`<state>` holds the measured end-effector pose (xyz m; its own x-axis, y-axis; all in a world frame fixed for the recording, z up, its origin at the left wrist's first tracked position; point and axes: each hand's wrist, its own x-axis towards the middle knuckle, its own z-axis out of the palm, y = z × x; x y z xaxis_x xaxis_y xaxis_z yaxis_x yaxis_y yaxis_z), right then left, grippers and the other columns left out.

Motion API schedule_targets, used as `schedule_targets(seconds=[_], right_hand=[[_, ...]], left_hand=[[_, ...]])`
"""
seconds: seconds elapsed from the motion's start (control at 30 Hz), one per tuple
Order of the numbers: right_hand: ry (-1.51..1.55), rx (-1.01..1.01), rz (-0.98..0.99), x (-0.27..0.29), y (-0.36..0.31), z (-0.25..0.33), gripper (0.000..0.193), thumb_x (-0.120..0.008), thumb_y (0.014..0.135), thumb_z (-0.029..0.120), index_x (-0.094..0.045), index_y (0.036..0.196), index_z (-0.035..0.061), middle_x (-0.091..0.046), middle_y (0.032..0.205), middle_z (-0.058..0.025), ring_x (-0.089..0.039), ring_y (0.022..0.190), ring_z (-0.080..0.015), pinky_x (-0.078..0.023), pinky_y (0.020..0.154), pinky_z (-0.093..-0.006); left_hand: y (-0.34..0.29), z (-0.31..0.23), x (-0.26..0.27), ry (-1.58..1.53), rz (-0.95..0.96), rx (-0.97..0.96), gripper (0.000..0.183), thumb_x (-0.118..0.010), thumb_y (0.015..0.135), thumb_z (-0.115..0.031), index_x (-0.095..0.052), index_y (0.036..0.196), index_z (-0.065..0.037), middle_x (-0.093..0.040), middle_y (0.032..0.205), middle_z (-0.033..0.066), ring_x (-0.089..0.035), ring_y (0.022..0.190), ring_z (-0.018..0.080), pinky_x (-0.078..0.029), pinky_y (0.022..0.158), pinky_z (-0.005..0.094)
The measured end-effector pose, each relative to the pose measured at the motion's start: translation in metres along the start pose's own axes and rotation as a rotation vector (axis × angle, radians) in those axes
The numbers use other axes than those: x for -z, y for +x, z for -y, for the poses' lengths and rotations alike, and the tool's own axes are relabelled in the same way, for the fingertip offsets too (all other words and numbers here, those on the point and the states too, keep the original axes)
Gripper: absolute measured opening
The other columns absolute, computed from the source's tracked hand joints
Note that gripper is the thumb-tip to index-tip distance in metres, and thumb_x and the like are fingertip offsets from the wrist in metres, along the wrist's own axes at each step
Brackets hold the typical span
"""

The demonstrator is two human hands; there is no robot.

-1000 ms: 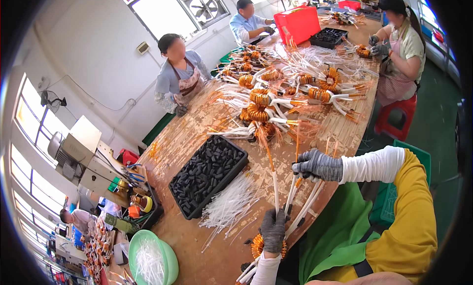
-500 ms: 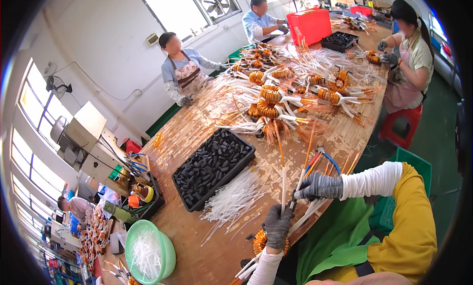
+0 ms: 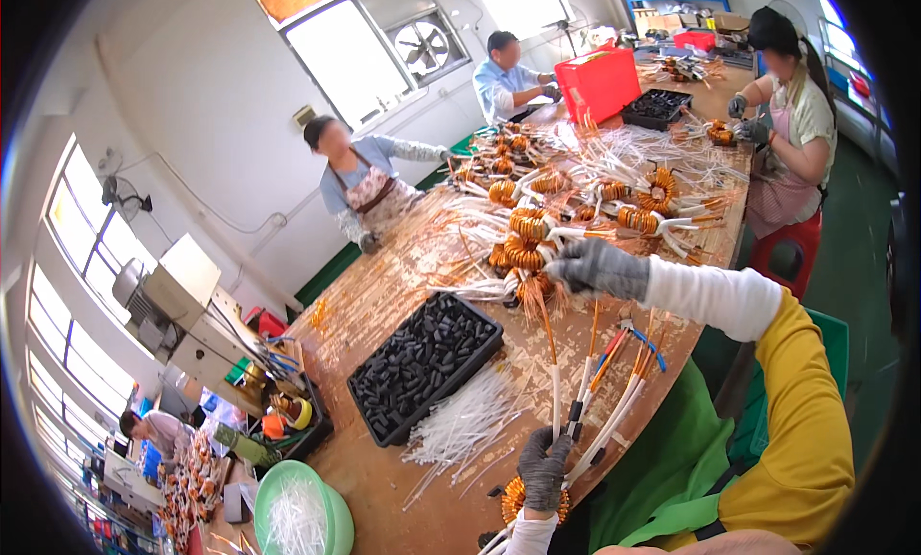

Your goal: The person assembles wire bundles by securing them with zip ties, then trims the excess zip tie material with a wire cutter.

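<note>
My left hand (image 3: 542,471), in a grey glove, is closed around the white-sleeved wire leads (image 3: 555,401) of a copper-wound ring coil (image 3: 515,498) at the table's near edge. The leads end in bare copper, and a black sleeve (image 3: 576,411) sits on one. My right hand (image 3: 602,267), also gloved, is stretched over the near end of the coil pile, beside a copper ring coil (image 3: 524,253). Blur and overlapping wires hide whether its fingers grip anything. Between my hands lies a plier-like tool (image 3: 611,345) with red and blue handles.
A black tray (image 3: 427,368) of short black sleeves stands left of my hands, with loose clear strips (image 3: 460,425) beside it. A green bowl (image 3: 305,507) of similar strips is at lower left. Three people work around the table, near a red crate (image 3: 597,83); another sits far left.
My right hand has left the leads beside my left hand and moved up and away to the coil pile. The left hand keeps hold of the leads. The whole view has shifted slightly.
</note>
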<state>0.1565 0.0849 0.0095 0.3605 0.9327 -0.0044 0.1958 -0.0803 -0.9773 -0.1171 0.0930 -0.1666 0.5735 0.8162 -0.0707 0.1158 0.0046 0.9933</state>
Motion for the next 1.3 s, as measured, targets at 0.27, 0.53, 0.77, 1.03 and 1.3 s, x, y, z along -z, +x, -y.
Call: schedule_targets(seconds=[0.27, 0.53, 0.77, 1.03, 1.3], right_hand=[[-0.050, 0.250, -0.202, 0.014, 0.064, -0.022, 0.022, -0.059, 0.087, 0.020, -0.061, 0.088, -0.0019, -0.060, 0.063, -0.0044, -0.056, 0.052, -0.0094, -0.047, 0.050, -0.0258], [-0.275, 0.324, -0.097, 0.013, 0.056, -0.001, 0.024, -0.057, 0.087, 0.024, -0.061, 0.088, 0.0000, -0.060, 0.064, -0.0043, -0.058, 0.054, -0.0100, -0.049, 0.053, -0.0244], [-0.311, 0.299, -0.012, 0.008, 0.046, 0.012, 0.024, -0.057, 0.088, 0.024, -0.061, 0.090, 0.0007, -0.060, 0.065, -0.0030, -0.057, 0.056, -0.0092, -0.049, 0.056, -0.0236], [-0.600, 0.696, 0.034, 0.008, 0.046, 0.008, 0.023, -0.058, 0.085, 0.027, -0.061, 0.086, 0.0036, -0.062, 0.071, -0.0122, -0.060, 0.063, -0.0257, -0.048, 0.064, -0.0331], [-0.394, 0.452, -0.018, 0.000, 0.030, 0.010, 0.029, -0.053, 0.089, 0.031, -0.063, 0.090, 0.0045, -0.064, 0.071, -0.0061, -0.061, 0.064, -0.0157, -0.048, 0.062, -0.0308]], left_hand=[[0.003, -0.001, -0.006, -0.023, 0.045, -0.006, 0.014, -0.061, 0.083, -0.005, -0.059, 0.096, 0.001, -0.064, 0.087, 0.0059, -0.058, 0.078, 0.0111, -0.046, 0.073, 0.0246], [0.002, -0.007, -0.004, -0.055, 0.081, -0.026, 0.014, -0.060, 0.083, -0.004, -0.059, 0.096, 0.001, -0.065, 0.088, 0.0067, -0.058, 0.077, 0.0112, -0.046, 0.072, 0.0241], [0.000, 0.001, -0.004, -0.039, 0.038, -0.046, 0.017, -0.064, 0.082, -0.012, -0.062, 0.095, -0.001, -0.065, 0.082, 0.0041, -0.057, 0.073, 0.0099, -0.045, 0.066, 0.0246], [0.001, -0.001, -0.005, -0.082, 0.069, -0.029, 0.016, -0.064, 0.082, -0.011, -0.062, 0.094, -0.001, -0.064, 0.081, 0.0032, -0.056, 0.071, 0.0087, -0.045, 0.065, 0.0236], [-0.001, -0.004, -0.002, -0.011, 0.057, -0.040, 0.014, -0.062, 0.082, -0.007, -0.062, 0.094, 0.000, -0.064, 0.082, 0.0037, -0.057, 0.073, 0.0095, -0.045, 0.067, 0.0236]])
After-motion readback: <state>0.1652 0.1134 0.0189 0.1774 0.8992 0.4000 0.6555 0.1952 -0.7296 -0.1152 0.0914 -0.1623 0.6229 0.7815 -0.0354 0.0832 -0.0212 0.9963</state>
